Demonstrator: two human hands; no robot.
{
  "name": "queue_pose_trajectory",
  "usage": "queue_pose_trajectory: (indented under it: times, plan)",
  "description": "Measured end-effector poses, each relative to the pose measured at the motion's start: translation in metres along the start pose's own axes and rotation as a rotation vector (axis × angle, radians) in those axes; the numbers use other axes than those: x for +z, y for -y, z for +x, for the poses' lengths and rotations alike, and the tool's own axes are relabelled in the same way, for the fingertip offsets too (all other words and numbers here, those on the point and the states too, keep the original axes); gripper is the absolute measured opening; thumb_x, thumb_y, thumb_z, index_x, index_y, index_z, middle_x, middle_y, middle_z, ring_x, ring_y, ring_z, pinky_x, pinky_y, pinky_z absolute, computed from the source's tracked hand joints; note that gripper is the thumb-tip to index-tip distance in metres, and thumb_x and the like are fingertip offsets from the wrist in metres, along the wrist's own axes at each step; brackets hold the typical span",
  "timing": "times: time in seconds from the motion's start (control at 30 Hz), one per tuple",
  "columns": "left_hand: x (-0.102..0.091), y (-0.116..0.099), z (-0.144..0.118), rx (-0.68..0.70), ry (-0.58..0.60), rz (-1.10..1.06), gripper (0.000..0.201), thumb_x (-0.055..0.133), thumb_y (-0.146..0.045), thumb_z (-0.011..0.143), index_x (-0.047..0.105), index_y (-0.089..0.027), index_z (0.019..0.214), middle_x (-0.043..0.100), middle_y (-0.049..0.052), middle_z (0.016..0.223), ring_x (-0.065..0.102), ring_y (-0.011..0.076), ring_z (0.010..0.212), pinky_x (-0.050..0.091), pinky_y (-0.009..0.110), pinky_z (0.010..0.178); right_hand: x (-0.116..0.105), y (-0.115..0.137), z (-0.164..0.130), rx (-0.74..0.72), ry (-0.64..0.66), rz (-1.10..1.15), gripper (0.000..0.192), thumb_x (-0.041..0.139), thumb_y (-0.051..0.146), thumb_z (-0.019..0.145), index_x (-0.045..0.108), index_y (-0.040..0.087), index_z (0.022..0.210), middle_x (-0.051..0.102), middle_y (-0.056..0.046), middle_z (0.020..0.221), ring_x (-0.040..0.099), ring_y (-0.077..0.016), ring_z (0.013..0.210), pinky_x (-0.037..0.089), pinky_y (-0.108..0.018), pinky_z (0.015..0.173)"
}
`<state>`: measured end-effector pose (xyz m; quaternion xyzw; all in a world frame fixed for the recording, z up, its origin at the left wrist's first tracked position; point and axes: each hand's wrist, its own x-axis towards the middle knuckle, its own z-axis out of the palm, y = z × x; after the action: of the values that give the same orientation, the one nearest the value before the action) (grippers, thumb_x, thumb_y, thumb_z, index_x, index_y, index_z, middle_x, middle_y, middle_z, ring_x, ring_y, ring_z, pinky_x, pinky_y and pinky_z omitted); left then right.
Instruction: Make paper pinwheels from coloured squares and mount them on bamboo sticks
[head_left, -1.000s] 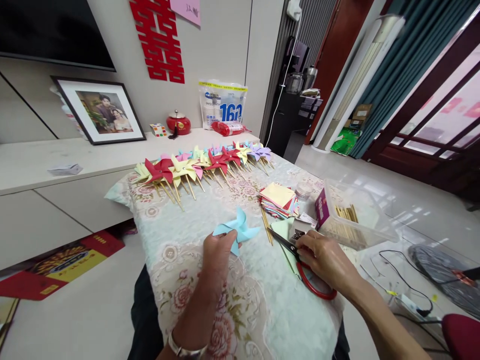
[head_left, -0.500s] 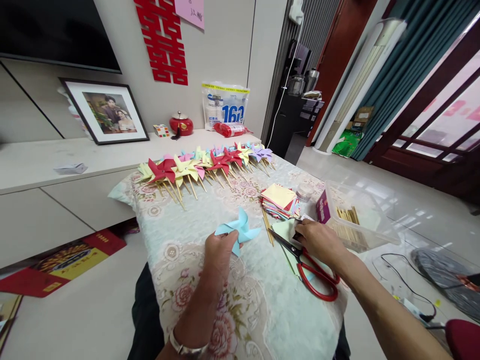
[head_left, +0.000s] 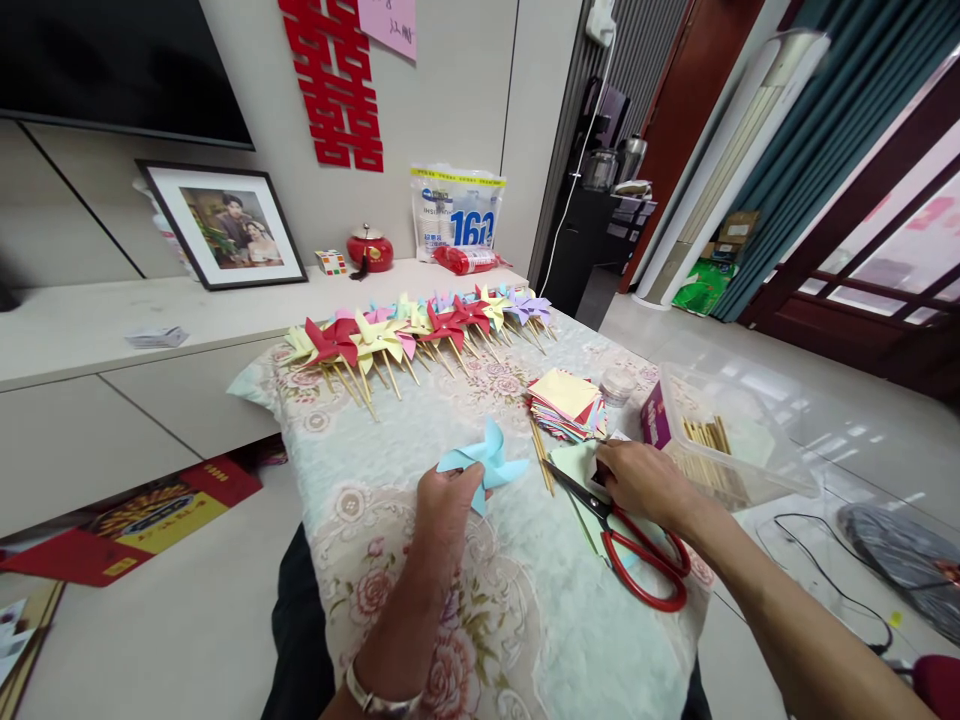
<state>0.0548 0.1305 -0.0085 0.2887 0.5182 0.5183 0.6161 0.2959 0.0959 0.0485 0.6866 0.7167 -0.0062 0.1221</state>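
A light blue paper pinwheel (head_left: 495, 458) is pinched at its centre by my left hand (head_left: 448, 500), above the tablecloth. My right hand (head_left: 641, 480) is closed beside the pale green paper (head_left: 574, 460); its fingertips are on or in a small dark-and-white object, and what they grip is hidden. Just below that hand lies a pair of scissors with red handles (head_left: 643, 580), blades pointing left over the green paper. Two or so thin wooden sticks (head_left: 541, 458) lie between my hands. Behind them sits a stack of coloured paper squares (head_left: 566, 395).
Finished pinwheels on sticks (head_left: 442, 325) line the table's far edge. A clear plastic box (head_left: 772, 465) with wooden sticks stands at the right, near a small round clear container (head_left: 619, 385). Beyond the floral tablecloth (head_left: 465, 600) is a white cabinet (head_left: 90, 310) with a framed photo (head_left: 225, 225).
The view has shifted slightly, so everything sits a little further right. Both hands keep nearly the same places, the left still holding the blue pinwheel.
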Motion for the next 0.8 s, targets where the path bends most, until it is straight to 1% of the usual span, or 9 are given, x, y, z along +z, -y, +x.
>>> queue_pose_trajectory:
  times: [0.13,0.3,0.5,0.67,0.8]
  plan:
    - [0.000,-0.001,-0.001,0.001,0.003,0.013,0.017,0.071,-0.026,0.056,0.072,-0.012,0.067,0.065,0.000,0.056,0.059,0.0149,0.052,0.052,0.026,0.054,0.000,-0.003,-0.003,-0.028,0.016,-0.034,0.026,0.045,0.004,0.086,0.067,0.016,0.090,0.072,-0.012,0.096,0.071,-0.0236,0.081,0.034,-0.029,0.061]
    - [0.000,-0.002,-0.001,-0.001,0.006,0.004,0.016,0.070,-0.025,0.055,0.072,-0.013,0.066,0.065,-0.001,0.056,0.060,0.0148,0.053,0.050,0.024,0.053,0.002,-0.008,-0.004,-0.047,0.044,-0.101,0.033,0.043,-0.003,0.083,0.069,0.014,0.092,0.072,-0.013,0.097,0.072,-0.0244,0.083,0.035,-0.028,0.059]
    - [0.000,-0.002,-0.002,0.006,0.006,0.026,0.017,0.070,-0.025,0.056,0.072,-0.013,0.067,0.065,-0.001,0.056,0.060,0.0152,0.053,0.053,0.027,0.056,0.003,-0.010,-0.002,-0.065,0.039,-0.051,0.028,0.046,0.000,0.081,0.067,0.016,0.090,0.072,-0.012,0.097,0.072,-0.0241,0.082,0.035,-0.029,0.060]
    - [0.000,0.000,0.000,0.009,0.008,0.019,0.018,0.070,-0.026,0.057,0.073,-0.013,0.069,0.066,0.000,0.058,0.061,0.0168,0.055,0.055,0.029,0.057,0.004,-0.015,-0.003,-0.102,0.020,-0.003,0.021,0.047,0.009,0.087,0.067,0.016,0.087,0.073,-0.012,0.095,0.072,-0.0247,0.083,0.038,-0.030,0.063]
    - [-0.001,0.003,0.003,0.009,0.014,0.018,0.015,0.070,-0.026,0.056,0.071,-0.013,0.065,0.062,-0.001,0.052,0.058,0.0157,0.051,0.054,0.029,0.055,0.005,-0.019,-0.001,-0.139,0.057,-0.026,0.025,0.045,0.006,0.087,0.068,0.016,0.088,0.072,-0.014,0.099,0.072,-0.0265,0.083,0.040,-0.030,0.063]
